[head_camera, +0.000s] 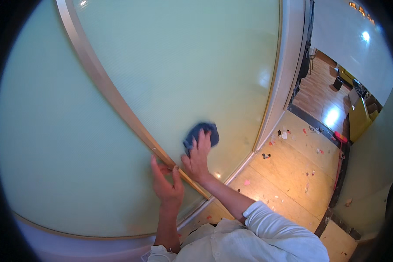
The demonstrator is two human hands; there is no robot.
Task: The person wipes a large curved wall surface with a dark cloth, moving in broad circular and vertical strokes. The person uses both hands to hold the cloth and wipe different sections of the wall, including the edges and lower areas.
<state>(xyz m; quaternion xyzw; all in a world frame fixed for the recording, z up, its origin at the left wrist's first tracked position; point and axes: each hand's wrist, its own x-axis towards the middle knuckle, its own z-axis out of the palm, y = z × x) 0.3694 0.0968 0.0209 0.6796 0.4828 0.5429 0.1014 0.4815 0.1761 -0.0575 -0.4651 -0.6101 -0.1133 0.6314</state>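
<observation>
My right hand presses a dark blue cloth flat against a pale green frosted glass panel, its fingers spread over the cloth. My left hand is at the narrow metal frame strip between two glass panels, lower down and to the left of the cloth. Its thumb and fingers are apart on either side of the strip's edge; whether they grip it is unclear. The second glass panel lies left of the strip. The cloth is slightly blurred and partly covered by my fingers.
Scraps of coloured paper litter the tiled floor at the right. A red broom leans along the far wall's dark base. Beyond a doorway are a wooden floor, a black bin and yellow furniture.
</observation>
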